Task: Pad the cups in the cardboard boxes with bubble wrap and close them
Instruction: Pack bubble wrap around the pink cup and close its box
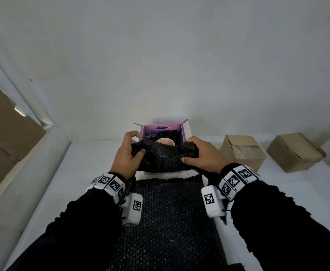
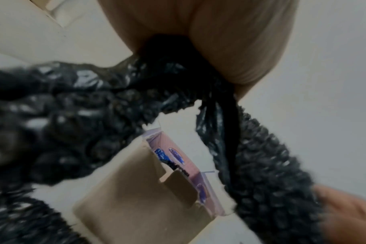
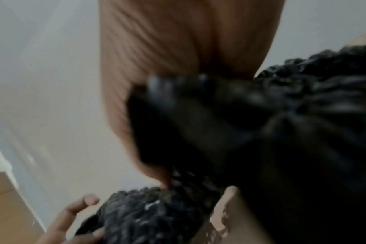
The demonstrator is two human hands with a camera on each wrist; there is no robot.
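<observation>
While both my left hand point(image 1: 128, 151) and right hand point(image 1: 201, 153) clamp the bubble wrap point(image 1: 166, 156) bunched over the open box point(image 1: 183, 132), I see the cup point(image 1: 165, 142) inside it. I should lower the wad evenly beside the cup, not onto its rim.

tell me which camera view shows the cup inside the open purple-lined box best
The head view: the pale round cup sits in the open purple-lined cardboard box, its rim visible above the black bubble wrap. The left wrist view shows only the box's outside and purple lining, no cup. The right wrist view is blurred wrap.
</observation>
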